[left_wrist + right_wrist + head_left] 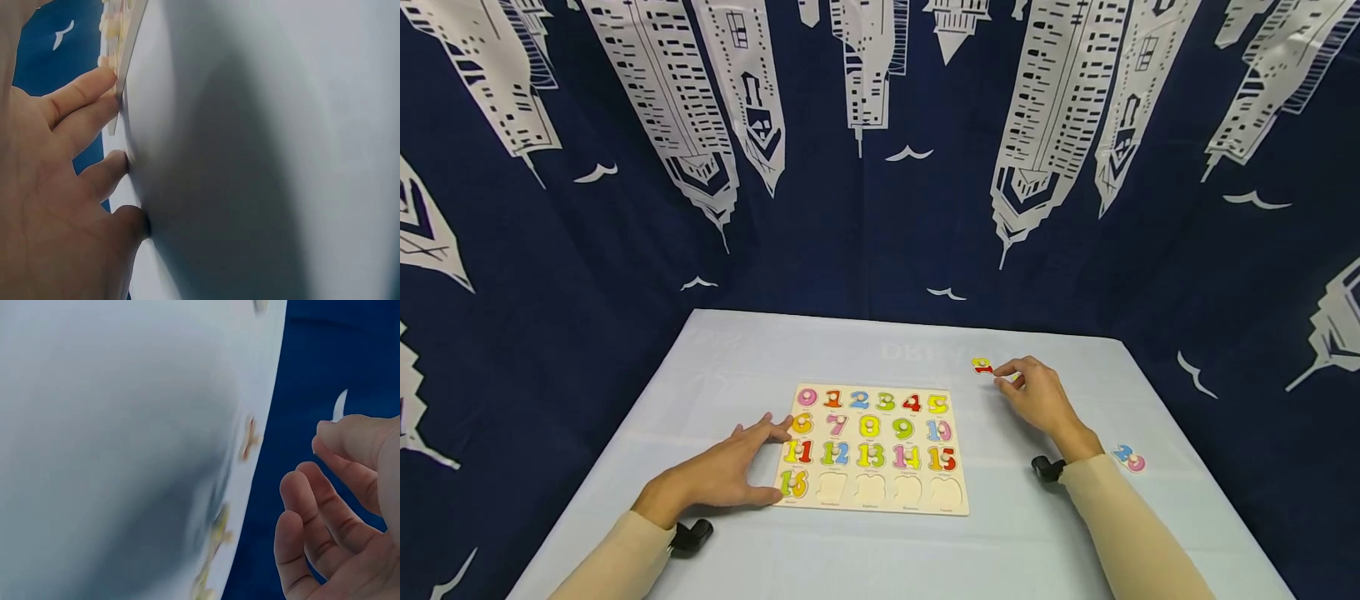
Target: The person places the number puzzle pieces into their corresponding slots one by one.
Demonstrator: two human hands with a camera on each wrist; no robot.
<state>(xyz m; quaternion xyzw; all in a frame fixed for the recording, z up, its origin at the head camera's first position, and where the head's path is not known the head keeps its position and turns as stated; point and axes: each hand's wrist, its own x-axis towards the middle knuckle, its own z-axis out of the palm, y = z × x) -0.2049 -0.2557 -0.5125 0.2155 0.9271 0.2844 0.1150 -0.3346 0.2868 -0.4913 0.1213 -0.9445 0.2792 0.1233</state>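
A wooden number puzzle board (880,510) lies on the table, its upper rows filled with colourful knobbed number pieces. In its bottom row sits a 16 piece (793,483), followed by bare recesses. My left hand (733,467) is spread along the board's left edge, fingertips by the 6 and thumb at the near corner. At the back right, my right hand (1037,398) hovers over the table, thumb and index tips close together with nothing visible between them. Just beyond those fingertips lies a yellow and red number piece (982,365). Another yellow piece (1017,379) is partly hidden by the hand.
A blue and pink number piece (1129,457) lies at the right, beside my right forearm. The white table (745,350) ends at a dark blue cloth (865,225) printed with white buildings and birds.
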